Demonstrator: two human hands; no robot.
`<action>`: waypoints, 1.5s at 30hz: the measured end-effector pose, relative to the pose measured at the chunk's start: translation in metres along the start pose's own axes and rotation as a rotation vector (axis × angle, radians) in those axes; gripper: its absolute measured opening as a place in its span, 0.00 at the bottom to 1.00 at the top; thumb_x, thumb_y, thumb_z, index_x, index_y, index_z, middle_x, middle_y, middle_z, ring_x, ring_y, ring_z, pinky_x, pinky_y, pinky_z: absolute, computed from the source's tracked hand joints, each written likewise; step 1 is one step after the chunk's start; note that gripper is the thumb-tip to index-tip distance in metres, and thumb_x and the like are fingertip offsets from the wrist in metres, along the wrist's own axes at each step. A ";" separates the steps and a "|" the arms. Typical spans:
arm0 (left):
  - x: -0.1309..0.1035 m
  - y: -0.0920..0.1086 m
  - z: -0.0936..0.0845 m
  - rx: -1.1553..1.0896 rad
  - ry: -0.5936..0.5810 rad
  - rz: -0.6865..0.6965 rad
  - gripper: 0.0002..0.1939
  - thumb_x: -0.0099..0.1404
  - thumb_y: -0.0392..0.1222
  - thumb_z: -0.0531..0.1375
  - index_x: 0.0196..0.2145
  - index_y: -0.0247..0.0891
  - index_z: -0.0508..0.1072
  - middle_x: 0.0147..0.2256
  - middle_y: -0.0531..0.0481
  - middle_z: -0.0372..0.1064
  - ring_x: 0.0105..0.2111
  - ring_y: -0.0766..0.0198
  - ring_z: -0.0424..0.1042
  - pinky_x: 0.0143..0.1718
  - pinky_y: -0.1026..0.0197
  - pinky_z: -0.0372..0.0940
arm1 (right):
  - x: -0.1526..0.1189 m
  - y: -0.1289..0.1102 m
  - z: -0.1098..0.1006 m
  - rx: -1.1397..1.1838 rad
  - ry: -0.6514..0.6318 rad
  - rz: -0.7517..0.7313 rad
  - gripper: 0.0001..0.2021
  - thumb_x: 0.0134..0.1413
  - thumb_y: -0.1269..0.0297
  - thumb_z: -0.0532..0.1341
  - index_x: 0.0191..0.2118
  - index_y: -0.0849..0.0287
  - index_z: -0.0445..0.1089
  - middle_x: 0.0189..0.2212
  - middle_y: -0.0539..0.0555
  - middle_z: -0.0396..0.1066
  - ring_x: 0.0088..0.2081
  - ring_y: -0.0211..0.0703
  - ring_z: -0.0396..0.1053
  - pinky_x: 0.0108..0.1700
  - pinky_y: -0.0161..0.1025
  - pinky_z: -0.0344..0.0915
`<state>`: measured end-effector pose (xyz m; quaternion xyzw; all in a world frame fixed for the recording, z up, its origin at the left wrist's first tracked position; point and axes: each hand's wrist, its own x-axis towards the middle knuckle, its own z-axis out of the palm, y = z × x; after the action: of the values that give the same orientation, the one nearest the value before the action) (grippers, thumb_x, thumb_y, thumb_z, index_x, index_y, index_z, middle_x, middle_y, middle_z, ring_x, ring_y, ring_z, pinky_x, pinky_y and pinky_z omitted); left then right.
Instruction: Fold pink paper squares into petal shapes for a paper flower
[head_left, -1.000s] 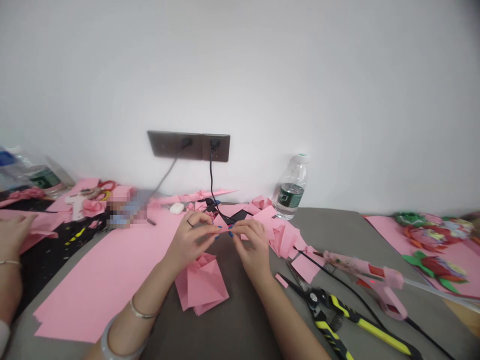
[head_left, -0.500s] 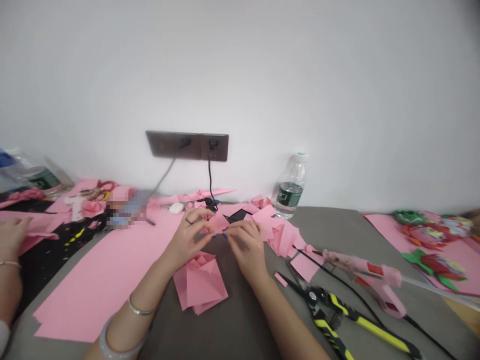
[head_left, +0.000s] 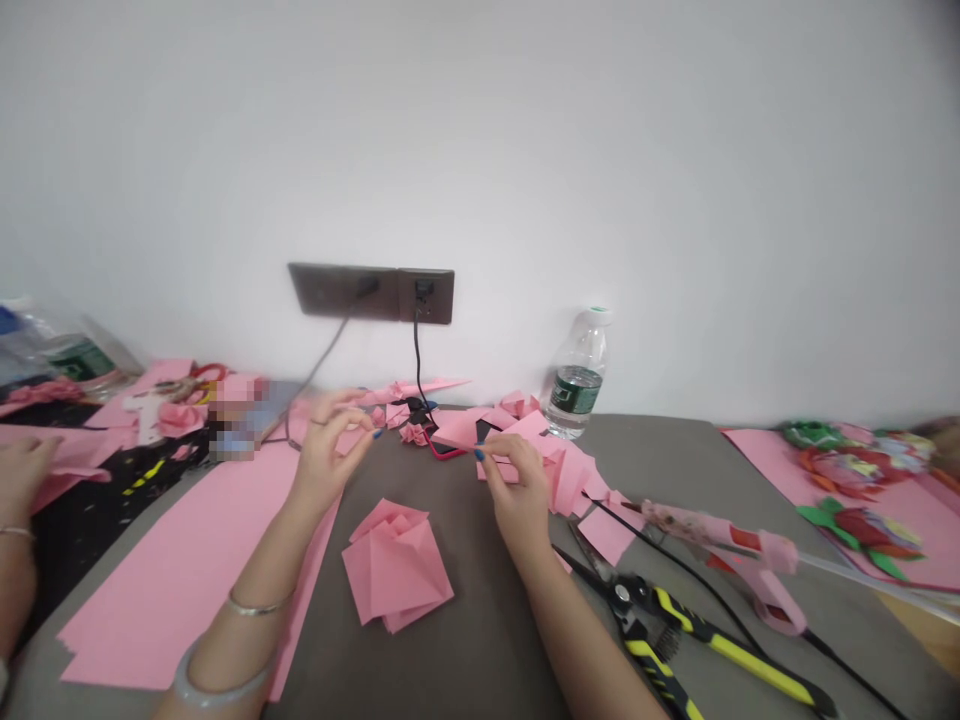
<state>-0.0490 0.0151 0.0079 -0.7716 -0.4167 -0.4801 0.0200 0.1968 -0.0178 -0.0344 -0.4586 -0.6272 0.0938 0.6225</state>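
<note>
My left hand [head_left: 330, 455] is raised over the edge of a stack of pink paper [head_left: 187, 560], its thumb and fingers apart with nothing between them. Thumb and fingers of my right hand [head_left: 521, 490] pinch a small pink paper piece [head_left: 456, 430], held up in front of a dark phone-like object with a red edge [head_left: 447, 455]. Between my forearms, a folded pink paper flower [head_left: 397, 565] lies on the grey table [head_left: 480, 640]. Crumpled and cut pink paper pieces [head_left: 574, 475] are heaped just beyond my right hand.
To the right lie black-and-yellow pruning shears [head_left: 637, 600] and a pink glue gun [head_left: 735, 540] with its cord. A water bottle [head_left: 576, 385] stands by the wall. Finished paper flowers [head_left: 877, 530] sit far right. Another person's hand [head_left: 26, 470] rests on pink paper at left.
My hands have parted: the left moved left and let go of the paper piece, while the right moved slightly right, keeping it pinched. The folded flower stays in place.
</note>
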 end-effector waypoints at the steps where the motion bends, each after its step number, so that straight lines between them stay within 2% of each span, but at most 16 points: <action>1: -0.001 0.004 0.002 -0.025 -0.022 0.006 0.04 0.66 0.35 0.57 0.33 0.39 0.70 0.49 0.44 0.66 0.51 0.55 0.67 0.53 0.50 0.62 | 0.000 -0.001 0.001 0.013 -0.021 -0.007 0.07 0.57 0.72 0.59 0.31 0.55 0.70 0.32 0.52 0.74 0.38 0.47 0.70 0.44 0.46 0.58; 3: -0.004 0.015 0.009 -0.085 -0.089 0.018 0.03 0.67 0.35 0.57 0.37 0.40 0.70 0.49 0.44 0.66 0.51 0.55 0.67 0.53 0.50 0.62 | -0.002 -0.003 0.004 0.032 -0.071 -0.019 0.07 0.57 0.73 0.59 0.31 0.54 0.71 0.32 0.52 0.74 0.38 0.47 0.70 0.44 0.46 0.58; 5: -0.006 0.025 0.015 -0.131 -0.158 0.063 0.06 0.65 0.37 0.61 0.41 0.41 0.71 0.49 0.44 0.67 0.51 0.54 0.67 0.54 0.49 0.61 | -0.003 -0.006 0.007 0.053 -0.116 -0.024 0.07 0.56 0.73 0.59 0.31 0.54 0.72 0.33 0.52 0.74 0.38 0.47 0.70 0.44 0.46 0.59; 7: -0.008 0.029 0.021 -0.165 -0.217 0.121 0.06 0.65 0.37 0.61 0.41 0.42 0.73 0.48 0.45 0.69 0.51 0.55 0.67 0.55 0.48 0.60 | -0.004 -0.007 0.008 0.083 -0.142 -0.016 0.07 0.57 0.72 0.59 0.32 0.54 0.72 0.33 0.53 0.75 0.39 0.47 0.70 0.43 0.46 0.60; 9: -0.009 0.029 0.024 -0.201 -0.235 0.143 0.06 0.67 0.35 0.59 0.38 0.42 0.76 0.47 0.45 0.70 0.49 0.56 0.69 0.54 0.48 0.62 | -0.005 -0.007 0.009 0.124 -0.149 0.002 0.07 0.57 0.72 0.59 0.32 0.54 0.72 0.33 0.53 0.75 0.39 0.47 0.70 0.43 0.46 0.61; 12: -0.011 0.024 0.027 -0.262 -0.194 0.109 0.08 0.68 0.36 0.58 0.36 0.42 0.78 0.45 0.45 0.73 0.47 0.57 0.70 0.50 0.51 0.65 | -0.005 -0.005 0.010 0.180 -0.145 0.041 0.06 0.57 0.72 0.59 0.34 0.55 0.72 0.33 0.53 0.75 0.38 0.47 0.71 0.43 0.45 0.63; 15: -0.012 0.022 0.027 -0.302 -0.181 0.053 0.08 0.67 0.38 0.59 0.37 0.43 0.80 0.45 0.45 0.75 0.47 0.56 0.71 0.50 0.50 0.66 | -0.005 -0.004 0.011 0.225 -0.132 0.075 0.06 0.58 0.72 0.58 0.35 0.56 0.72 0.33 0.54 0.75 0.38 0.47 0.71 0.42 0.45 0.64; 20: -0.012 0.027 0.026 -0.357 -0.227 -0.042 0.10 0.68 0.39 0.58 0.38 0.43 0.81 0.46 0.45 0.77 0.48 0.56 0.72 0.53 0.49 0.65 | -0.004 -0.005 0.011 0.245 -0.095 0.111 0.06 0.59 0.70 0.57 0.36 0.56 0.72 0.33 0.54 0.73 0.38 0.46 0.70 0.41 0.44 0.65; 22: -0.013 0.029 0.027 -0.400 -0.205 -0.120 0.10 0.67 0.40 0.58 0.38 0.42 0.81 0.43 0.45 0.79 0.46 0.55 0.74 0.51 0.50 0.66 | -0.004 -0.004 0.011 0.240 -0.054 0.159 0.05 0.59 0.68 0.57 0.37 0.56 0.70 0.33 0.54 0.71 0.37 0.45 0.69 0.40 0.43 0.65; 25: -0.016 0.032 0.030 -0.449 -0.126 -0.341 0.10 0.64 0.43 0.60 0.34 0.38 0.82 0.34 0.46 0.80 0.36 0.56 0.77 0.39 0.56 0.71 | -0.006 -0.002 0.013 0.259 -0.029 0.234 0.03 0.59 0.66 0.57 0.36 0.57 0.67 0.32 0.53 0.68 0.35 0.44 0.67 0.37 0.41 0.64; 27: -0.017 0.034 0.032 -0.465 -0.087 -0.487 0.11 0.62 0.45 0.61 0.31 0.36 0.81 0.27 0.48 0.78 0.29 0.58 0.76 0.31 0.61 0.69 | -0.006 -0.001 0.013 0.260 -0.047 0.243 0.03 0.58 0.66 0.57 0.36 0.57 0.67 0.32 0.53 0.68 0.35 0.43 0.66 0.38 0.41 0.63; 30: -0.014 0.036 0.033 -0.519 -0.064 -0.598 0.12 0.61 0.46 0.62 0.31 0.35 0.79 0.21 0.52 0.72 0.24 0.62 0.72 0.27 0.64 0.67 | -0.006 0.000 0.013 0.234 -0.052 0.218 0.06 0.57 0.67 0.59 0.41 0.57 0.67 0.36 0.54 0.68 0.37 0.44 0.66 0.41 0.43 0.63; 35: -0.012 0.037 0.035 -0.636 -0.126 -0.665 0.14 0.59 0.49 0.63 0.33 0.33 0.78 0.21 0.53 0.69 0.21 0.65 0.70 0.25 0.64 0.66 | -0.007 0.001 0.015 0.293 -0.139 0.225 0.13 0.56 0.67 0.60 0.48 0.56 0.67 0.38 0.54 0.70 0.38 0.45 0.69 0.41 0.43 0.64; 39: -0.013 0.038 0.036 -0.675 -0.197 -0.666 0.14 0.60 0.49 0.62 0.34 0.34 0.78 0.20 0.54 0.67 0.19 0.68 0.65 0.20 0.67 0.62 | -0.010 0.001 0.016 0.329 -0.236 0.256 0.19 0.56 0.68 0.60 0.54 0.54 0.66 0.37 0.53 0.70 0.37 0.44 0.68 0.36 0.40 0.64; 42: -0.013 0.039 0.035 -0.714 -0.235 -0.666 0.11 0.58 0.46 0.64 0.35 0.35 0.77 0.20 0.54 0.67 0.19 0.69 0.65 0.19 0.69 0.62 | -0.010 0.001 0.016 0.342 -0.219 0.274 0.18 0.56 0.67 0.60 0.53 0.54 0.67 0.33 0.52 0.68 0.34 0.43 0.65 0.35 0.39 0.63; 45: -0.013 0.043 0.035 -0.771 -0.309 -0.702 0.14 0.57 0.44 0.66 0.40 0.36 0.75 0.24 0.54 0.70 0.22 0.67 0.69 0.23 0.66 0.68 | -0.010 0.001 0.015 0.374 -0.204 0.295 0.18 0.56 0.67 0.60 0.52 0.54 0.68 0.32 0.51 0.67 0.33 0.42 0.65 0.34 0.39 0.64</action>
<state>0.0020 -0.0058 -0.0043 -0.5992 -0.4412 -0.4571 -0.4872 0.1824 -0.0170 -0.0452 -0.4101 -0.5850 0.3436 0.6095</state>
